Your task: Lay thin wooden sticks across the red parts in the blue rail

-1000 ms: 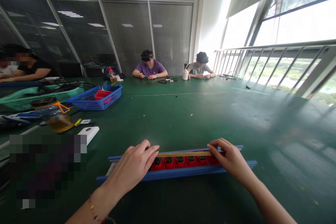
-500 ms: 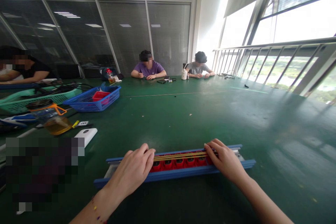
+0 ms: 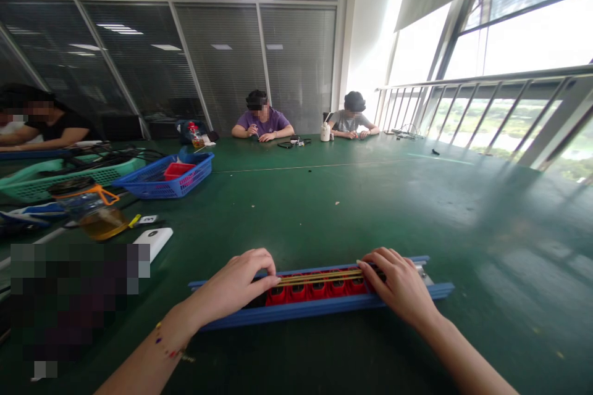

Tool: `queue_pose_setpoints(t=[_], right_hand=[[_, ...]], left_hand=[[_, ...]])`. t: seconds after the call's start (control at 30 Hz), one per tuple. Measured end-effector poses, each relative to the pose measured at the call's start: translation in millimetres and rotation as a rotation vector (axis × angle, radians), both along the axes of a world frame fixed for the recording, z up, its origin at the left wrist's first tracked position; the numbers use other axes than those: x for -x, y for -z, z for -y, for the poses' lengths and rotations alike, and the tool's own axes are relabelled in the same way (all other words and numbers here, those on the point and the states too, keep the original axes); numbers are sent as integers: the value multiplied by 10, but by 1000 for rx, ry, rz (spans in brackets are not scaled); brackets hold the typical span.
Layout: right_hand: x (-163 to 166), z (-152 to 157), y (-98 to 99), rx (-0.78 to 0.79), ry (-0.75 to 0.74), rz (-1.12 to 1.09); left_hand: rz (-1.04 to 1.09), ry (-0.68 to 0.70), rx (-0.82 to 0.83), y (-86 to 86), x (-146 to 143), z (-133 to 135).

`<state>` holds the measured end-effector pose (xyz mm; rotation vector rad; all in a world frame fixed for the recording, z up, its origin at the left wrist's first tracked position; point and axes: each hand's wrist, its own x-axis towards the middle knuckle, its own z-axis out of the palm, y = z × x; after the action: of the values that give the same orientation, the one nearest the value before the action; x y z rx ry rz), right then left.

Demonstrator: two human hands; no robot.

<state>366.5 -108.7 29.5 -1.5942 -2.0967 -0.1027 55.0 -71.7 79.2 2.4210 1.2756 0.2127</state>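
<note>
A long blue-railed frame [image 3: 324, 308] lies across the table before me, holding a row of red blocks [image 3: 299, 294] with black centres. Thin yellow strands [image 3: 319, 276] stretch lengthwise above the blocks. At their left end, my left hand [image 3: 245, 281] is closed, thumb and fingers pinching the strands. My right hand [image 3: 393, 274] curls over the frame's right end, its fingertips on the other end of the strands; what lies beneath its palm is hidden.
On the left stand a blue basket [image 3: 162, 188] with a red box inside, a green basket [image 3: 28, 184], a jar of amber liquid [image 3: 104, 222] and a white device [image 3: 155, 241]. Co-workers sit along the far side. A railing [image 3: 486, 83] runs along the right.
My left hand has rolled, and its thumb and fingers now pinch at the strands' left end. The right hand stays nearly in place, its fingertips shifted slightly left.
</note>
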Motion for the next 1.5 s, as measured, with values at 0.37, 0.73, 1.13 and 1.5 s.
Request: queue_pose_setpoints(t=[0.37,0.73,1.13,1.5], right_hand=[[-20,1,-19,68,-63,-14],[-61,14,-45,51,-149,-14],[-145,15,-70,25,-261,3],[-168,-64,-65,99,-276,-136]], left_hand=[[-31,-107,-268,-245,233,-22],[3,-313,-182,-397,759,-452],[101,-65,57,402,227,-1060],[84,-122,-3,681,291,-1069]])
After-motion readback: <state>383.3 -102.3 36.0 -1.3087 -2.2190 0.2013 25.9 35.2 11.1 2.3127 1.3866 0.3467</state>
